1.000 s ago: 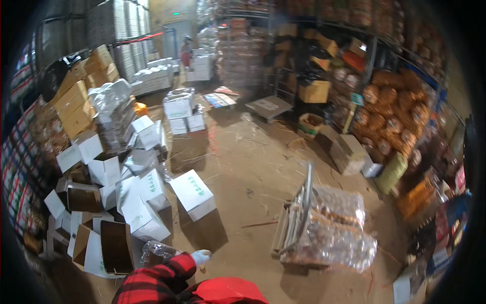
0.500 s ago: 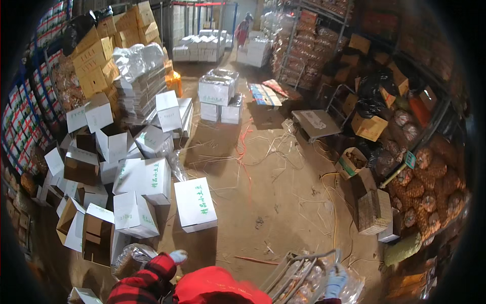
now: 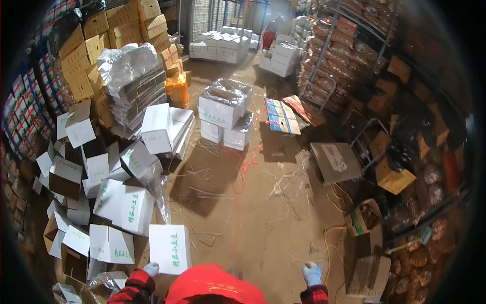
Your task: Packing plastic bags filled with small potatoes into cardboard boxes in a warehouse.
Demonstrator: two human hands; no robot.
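My left hand (image 3: 151, 269), in a pale glove with a red plaid sleeve, is at the lower left corner of a white carton with green print (image 3: 170, 248) lying on the dirt floor. Whether it grips the carton is hidden by the red cap (image 3: 212, 286) at the bottom edge. My right hand (image 3: 312, 273), also gloved, is raised over bare floor with nothing in it. To the left lies a heap of white cartons (image 3: 124, 205), some folded open with brown insides.
A wrapped stack of flat cardboard (image 3: 134, 86) and brown cartons (image 3: 91, 45) stand at the left. Wrapped white boxes (image 3: 223, 109) sit mid-floor. A flat trolley (image 3: 336, 162), an open box (image 3: 364, 218) and shelves (image 3: 405, 101) line the right. A person in red (image 3: 268, 33) stands far back.
The view has swung left and forward. The white carton now lies right in front of me with my left hand at its corner, and my right hand has come into view.
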